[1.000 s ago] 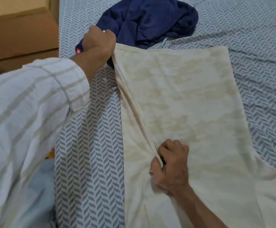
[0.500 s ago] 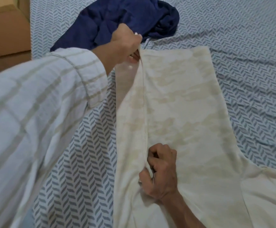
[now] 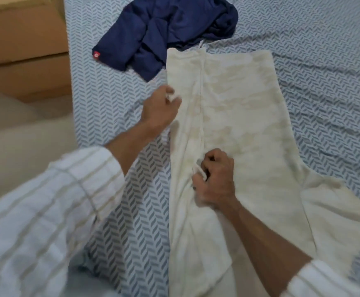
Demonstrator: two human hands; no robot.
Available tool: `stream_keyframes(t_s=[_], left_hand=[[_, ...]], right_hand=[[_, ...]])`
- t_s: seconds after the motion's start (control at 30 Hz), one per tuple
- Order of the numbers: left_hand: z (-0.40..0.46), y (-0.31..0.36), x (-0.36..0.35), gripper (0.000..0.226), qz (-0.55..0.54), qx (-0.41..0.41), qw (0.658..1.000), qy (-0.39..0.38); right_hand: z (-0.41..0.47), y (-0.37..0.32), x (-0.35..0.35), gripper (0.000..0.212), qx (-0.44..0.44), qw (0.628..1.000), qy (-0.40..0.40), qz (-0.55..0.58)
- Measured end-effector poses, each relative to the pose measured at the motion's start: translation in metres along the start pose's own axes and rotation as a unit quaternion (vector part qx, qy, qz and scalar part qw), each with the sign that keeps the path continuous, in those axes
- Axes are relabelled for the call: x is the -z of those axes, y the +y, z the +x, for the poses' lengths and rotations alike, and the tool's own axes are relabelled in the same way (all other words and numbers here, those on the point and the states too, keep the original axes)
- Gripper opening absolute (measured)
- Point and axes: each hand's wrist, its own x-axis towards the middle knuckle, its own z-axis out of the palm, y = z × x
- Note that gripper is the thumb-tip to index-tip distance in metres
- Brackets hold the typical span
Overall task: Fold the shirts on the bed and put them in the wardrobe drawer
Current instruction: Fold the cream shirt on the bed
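Both hands pinch cream shirt [image 3: 239, 129]: left hand [image 3: 161, 108] edge, right hand [image 3: 215, 179] fold; hem cut off

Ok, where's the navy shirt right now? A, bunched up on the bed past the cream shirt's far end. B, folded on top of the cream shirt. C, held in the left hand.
A: the navy shirt lies crumpled on the bed beyond the far edge of the cream shirt, and neither hand holds it.
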Motion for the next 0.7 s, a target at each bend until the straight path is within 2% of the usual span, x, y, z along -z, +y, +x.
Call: stream_keyframes(t_s=[0.1,0.17,0.27,0.33,0.43,0.5,0.53,0.63,0.7], left_hand=[[-0.09,-0.03,0.009,0.026,0.072,0.074,0.994,-0.042],[-0.148,-0.041,0.016,0.025,0.084,0.104,0.988,-0.074],[-0.213,-0.051,0.017,0.029,0.031,0.167,0.977,-0.129],[-0.249,-0.056,0.019,0.035,-0.003,0.203,0.964,-0.174],[-0.288,-0.062,0.02,0.039,-0.016,0.226,0.946,-0.234],[-0.31,-0.065,0.021,0.037,-0.022,0.237,0.935,-0.261],[-0.318,-0.067,0.02,0.036,-0.026,0.247,0.93,-0.272],[-0.337,-0.071,0.02,0.032,-0.048,0.275,0.914,-0.296],[-0.343,-0.076,0.023,0.034,-0.073,0.29,0.907,-0.297]], right_hand=[[0.006,-0.003,0.007,0.032,-0.009,1.0,-0.003,0.015],[0.005,-0.012,0.016,0.029,-0.033,0.999,-0.005,0.015],[0.0,-0.025,0.03,0.026,-0.106,0.994,-0.033,0.019],[-0.01,-0.032,0.041,0.027,-0.152,0.984,-0.092,-0.031],[-0.025,-0.036,0.057,0.049,-0.223,0.955,-0.162,-0.111],[-0.034,-0.038,0.069,0.063,-0.227,0.944,-0.196,-0.14],[-0.039,-0.04,0.074,0.063,-0.225,0.937,-0.219,-0.154],[-0.049,-0.047,0.092,0.045,-0.227,0.926,-0.269,-0.136],[-0.053,-0.049,0.101,0.032,-0.222,0.933,-0.264,-0.103]])
